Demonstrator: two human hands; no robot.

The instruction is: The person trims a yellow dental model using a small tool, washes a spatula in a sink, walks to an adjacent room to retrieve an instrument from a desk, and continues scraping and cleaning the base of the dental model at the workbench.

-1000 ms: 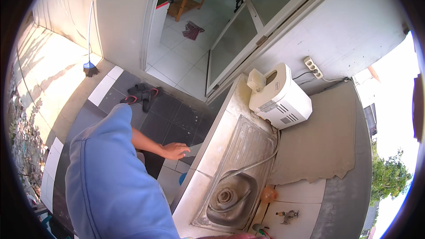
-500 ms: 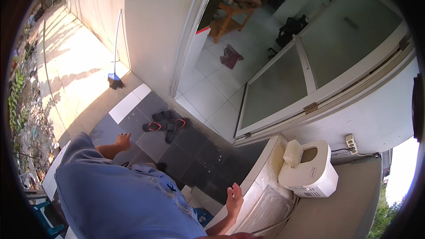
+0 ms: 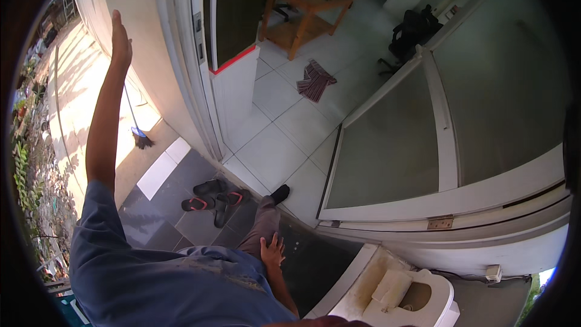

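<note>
A framed glass door [image 3: 387, 163] stands open across the right half of the frame, its lower edge running along to the right. The person's blue shirt [image 3: 175, 284] fills the lower left. A pale wall [image 3: 140, 36] rises at upper left beside the doorway, with sunlit paving [image 3: 75, 103] along its outer side. White floor tiles [image 3: 281, 142] spread through the middle of the frame, inside the doorway; dark tiles [image 3: 193, 224] lie outside it, left of centre. A white cabinet [image 3: 233, 97] with red trim stands at upper centre, and a wooden desk [image 3: 305, 7] carrying small items is to its right. At lower right is a white appliance [image 3: 436, 281] with an opening in its top.

A trouser leg [image 3: 257, 233] reaches up from lower centre, ending in a dark-covered foot [image 3: 280, 194] at the threshold. Black sandals [image 3: 219, 211] with some red straps lie left of it; a striped cloth [image 3: 316, 82] lies indoors above.

The hands are well apart. The left hand [image 3: 121, 42], upper left, is raised with fingers stretched straight beside the wall; contact cannot be told. The right hand [image 3: 272, 251], lower centre, has parted fingers over the trouser leg; whether it presses there cannot be told.
</note>
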